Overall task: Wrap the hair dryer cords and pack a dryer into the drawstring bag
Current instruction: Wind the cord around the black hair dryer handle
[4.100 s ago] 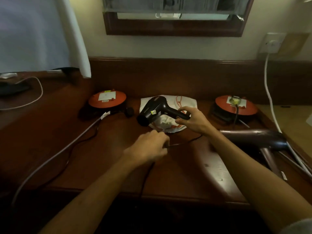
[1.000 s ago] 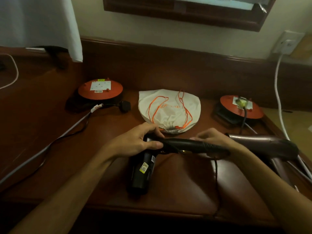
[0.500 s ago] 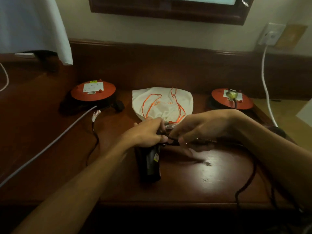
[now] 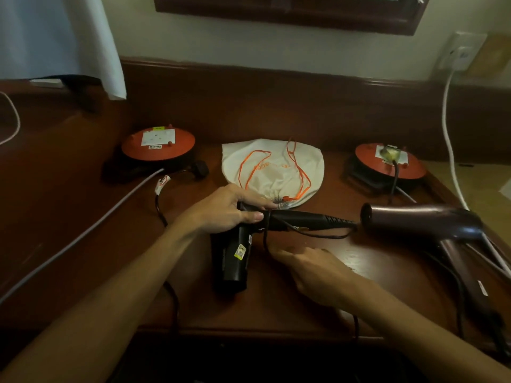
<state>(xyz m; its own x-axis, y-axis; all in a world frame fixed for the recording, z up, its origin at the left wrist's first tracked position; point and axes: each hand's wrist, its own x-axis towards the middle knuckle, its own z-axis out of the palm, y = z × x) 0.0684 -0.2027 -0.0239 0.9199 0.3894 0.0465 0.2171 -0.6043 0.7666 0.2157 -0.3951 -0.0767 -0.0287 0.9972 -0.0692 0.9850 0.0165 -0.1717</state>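
A: Dryer (image 4: 235,261) on counter (image 4: 373,272); my left hand (image 4: 224,214) grips its handle joint. Right hand (image 4: 312,272)?

B: Blurred; grip unclear. Cord (image 4: 318,234) loops slack: wind snugly.

Black hair dryer (image 4: 235,258), yellow-green sticker on barrel; black cord (image 4: 312,233). Second dryer (image 4: 420,219) dark maroon-brown, glossy. Drawstring bag (image 4: 273,172) cream-white, orange strings and faint orange lettering. Two cable reels (image 4: 158,146) (image 4: 390,164): orange-red tops, white labels, black bases. Grey cable (image 4: 83,233) at left, white cable (image 4: 449,134) at right. Desk (image 4: 373,286) dark reddish-brown wood. Wall pale cream. Cloth (image 4: 55,37) at top left white.
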